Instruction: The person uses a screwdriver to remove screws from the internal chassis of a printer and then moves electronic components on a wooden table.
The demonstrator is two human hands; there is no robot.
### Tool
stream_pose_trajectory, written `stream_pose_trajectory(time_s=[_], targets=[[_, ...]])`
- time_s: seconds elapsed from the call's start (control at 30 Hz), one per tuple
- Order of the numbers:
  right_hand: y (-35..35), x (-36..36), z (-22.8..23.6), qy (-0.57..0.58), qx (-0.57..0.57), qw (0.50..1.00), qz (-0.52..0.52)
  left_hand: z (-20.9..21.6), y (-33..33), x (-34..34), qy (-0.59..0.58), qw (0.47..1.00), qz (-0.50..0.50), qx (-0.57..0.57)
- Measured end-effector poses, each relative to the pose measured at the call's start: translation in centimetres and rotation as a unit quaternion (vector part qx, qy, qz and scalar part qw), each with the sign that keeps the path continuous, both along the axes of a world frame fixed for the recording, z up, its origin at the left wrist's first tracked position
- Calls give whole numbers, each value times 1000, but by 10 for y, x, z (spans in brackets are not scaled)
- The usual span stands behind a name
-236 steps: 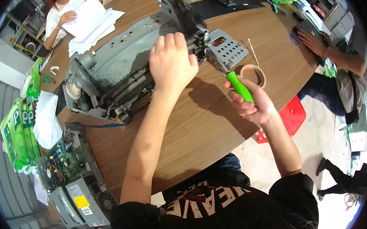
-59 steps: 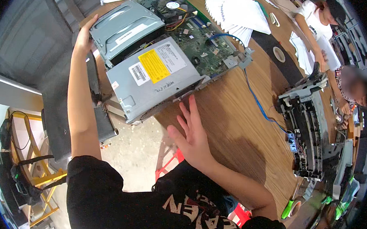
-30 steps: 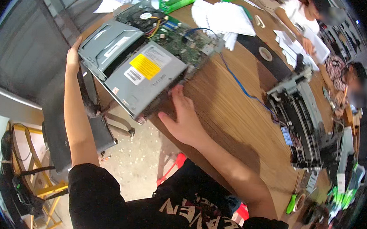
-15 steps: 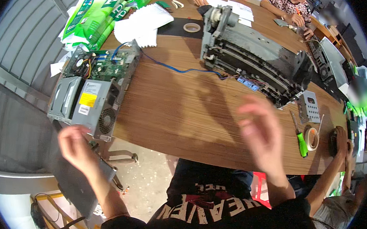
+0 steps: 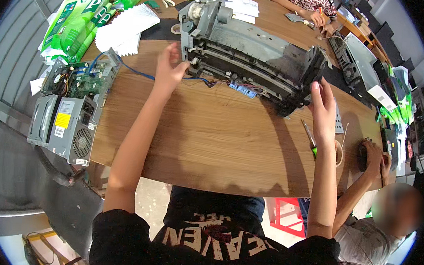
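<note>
A stripped printer frame [image 5: 258, 49], dark grey with rollers, gears and loose wires, lies across the table in front of me. At its left end is my left hand [image 5: 168, 72], its thumb against the lower corner and its slightly blurred fingers along the outer side. My right hand [image 5: 323, 109] grips the right end, thumb on the near face; its other fingers are partly hidden. A blue connector strip [image 5: 242, 89] hangs at the frame's near side. Just beside my right wrist lie a screwdriver [image 5: 309, 132] and a tape roll [image 5: 339, 153], both partly covered.
An opened computer case [image 5: 76, 122] stands at the left, a blue cable [image 5: 137, 71] running from it. Behind it are papers [image 5: 125, 28] and green-white packages [image 5: 78, 22]. Co-workers' hands [image 5: 313, 18] show at the far side, another person's hands [image 5: 372, 157] at the right.
Both hands have moved to the printer frame: the left came across from beside the computer case, the right reached out to the frame's right end. The whole view has shifted.
</note>
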State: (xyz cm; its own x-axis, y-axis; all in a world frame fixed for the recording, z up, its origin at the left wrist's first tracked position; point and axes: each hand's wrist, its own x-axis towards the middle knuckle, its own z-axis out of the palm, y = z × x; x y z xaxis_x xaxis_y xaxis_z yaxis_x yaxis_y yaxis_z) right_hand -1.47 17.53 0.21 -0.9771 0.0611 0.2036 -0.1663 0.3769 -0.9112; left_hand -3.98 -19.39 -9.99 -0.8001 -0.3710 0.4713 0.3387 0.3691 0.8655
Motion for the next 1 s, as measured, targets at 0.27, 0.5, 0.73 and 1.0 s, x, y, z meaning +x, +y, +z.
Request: stream_pose_trajectory(time_s=[0.27,0.5,0.73,1.0], targets=[[23,-22,-8,-54,-85,995,18,-1,7,-6,-12,997,-42,61],[-36,-25,1,-42,-90,994,41,-5,-13,-6,-2,995,65,71],[-90,-49,6,-15,-77,989,126,-5,-41,2,6,987,155,36],[-109,-61,6,-5,-106,980,168,3,-24,7,159,955,227,-110]])
